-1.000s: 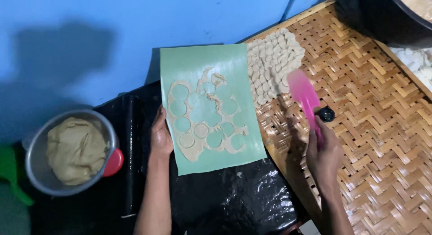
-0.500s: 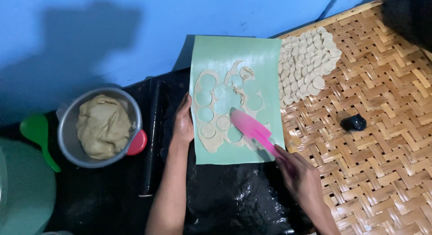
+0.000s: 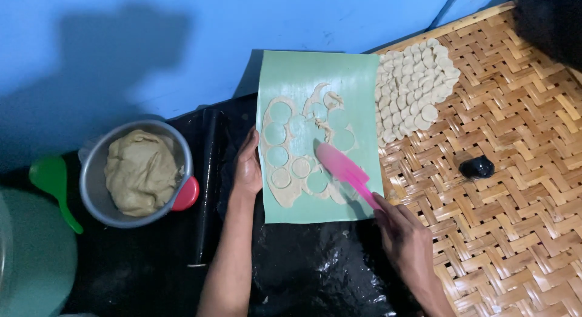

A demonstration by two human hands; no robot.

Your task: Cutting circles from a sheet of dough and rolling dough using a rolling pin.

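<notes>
Lifting step: right hand (image 3: 409,247), grip clenched on pink spatula (image 3: 345,170), blade laid flat on green mat (image 3: 357,80) among cut dough rounds (image 3: 301,167). Left hand (image 3: 247,168), grip released, flat on mat's left edge. Next move, judged: blade under a round, shallow angle, mat pinned. Versus half a second ago: spatula same spot, view shifted left; black cutter (image 3: 477,167) unmoved on woven tray (image 3: 515,232).
</notes>
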